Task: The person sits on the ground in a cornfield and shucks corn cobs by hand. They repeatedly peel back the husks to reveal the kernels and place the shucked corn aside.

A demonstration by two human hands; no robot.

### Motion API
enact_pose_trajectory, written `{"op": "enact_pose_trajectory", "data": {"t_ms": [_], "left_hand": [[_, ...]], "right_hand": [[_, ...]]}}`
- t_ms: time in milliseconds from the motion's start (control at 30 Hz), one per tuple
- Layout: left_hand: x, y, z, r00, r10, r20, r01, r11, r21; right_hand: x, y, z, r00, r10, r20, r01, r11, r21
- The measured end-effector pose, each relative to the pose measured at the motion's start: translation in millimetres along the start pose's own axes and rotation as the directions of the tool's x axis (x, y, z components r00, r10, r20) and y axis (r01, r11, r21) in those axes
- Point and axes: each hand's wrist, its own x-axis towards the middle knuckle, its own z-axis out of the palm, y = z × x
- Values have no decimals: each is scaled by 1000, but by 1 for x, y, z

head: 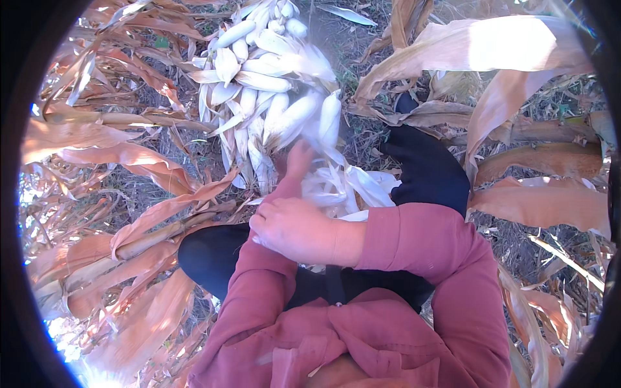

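My left hand (299, 157), blurred, reaches down at the near edge of a pile of corn ears (262, 92) in pale husks. It is beside a large pale ear (297, 116); whether it holds anything cannot be told. My right hand (291, 230) lies across my left forearm, its fingers curled around it by the rolled sleeve (267, 262). Loose pale husks (364, 186) lie between my legs, just right of my left hand. Another husked ear (331, 119) stands out at the right side of the pile.
Dry corn stalks with broad brown leaves lie on the left (145, 242) and on the right (538, 203). A large sunlit leaf (436, 48) arches over the upper right. My bent legs in dark trousers (427, 169) flank the husks. Soil with dry litter (339, 39) shows beyond the pile.
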Motion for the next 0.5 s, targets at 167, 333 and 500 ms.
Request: {"op": "enact_pose_trajectory", "data": {"t_ms": [167, 333, 500], "left_hand": [[35, 18, 50, 928, 267, -260, -194, 942, 274], [77, 20, 66, 987, 24, -160, 3, 986, 168], [69, 15, 57, 981, -187, 56, 177, 974, 143]], "right_hand": [[-1, 1, -11, 999, 22, -48, -23, 999, -26], [3, 3, -21, 991, 98, -86, -95, 995, 44], [8, 7, -18, 990, 118, -80, -117, 993, 15]]}}
